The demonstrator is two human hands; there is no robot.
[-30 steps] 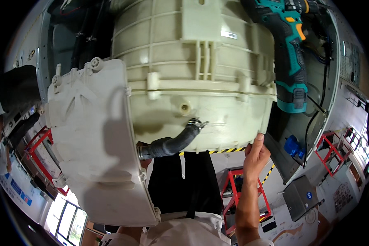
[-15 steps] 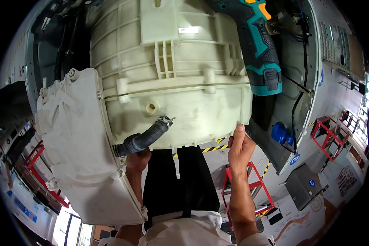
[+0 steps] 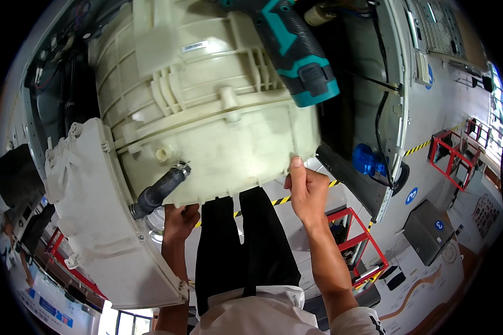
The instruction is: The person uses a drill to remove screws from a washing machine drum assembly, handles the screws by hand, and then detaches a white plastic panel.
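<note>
A large cream plastic washing machine tub (image 3: pixel 223 145) fills the upper middle of the view, its near edge slightly tilted. My right hand (image 3: pixel 308 187) grips its near right edge, thumb on top and fingers curled beneath. My left hand (image 3: pixel 180 220) is closed at the near left edge, just beside a black rubber hose (image 3: pixel 161 190); its fingertips are partly hidden under the tub. A metal clamp (image 3: pixel 182 166) sits at the hose's upper end. On top of the tub lies a teal and black cordless power tool (image 3: pixel 302 61), touched by neither hand.
A flat off-white plastic cover (image 3: pixel 95 223) hangs at the tub's left. The metal cabinet wall (image 3: pixel 394 123) stands at the right, with a blue round part (image 3: pixel 368 160) and black cables. Behind are red frames (image 3: pixel 352 240), a grey box (image 3: pixel 428 231) and yellow-black floor tape (image 3: pixel 279 201).
The tub, cover and tool have shifted left in view, and the tub's near edge has tilted. The cabinet has also shifted left. Both hands keep their hold at the near edge.
</note>
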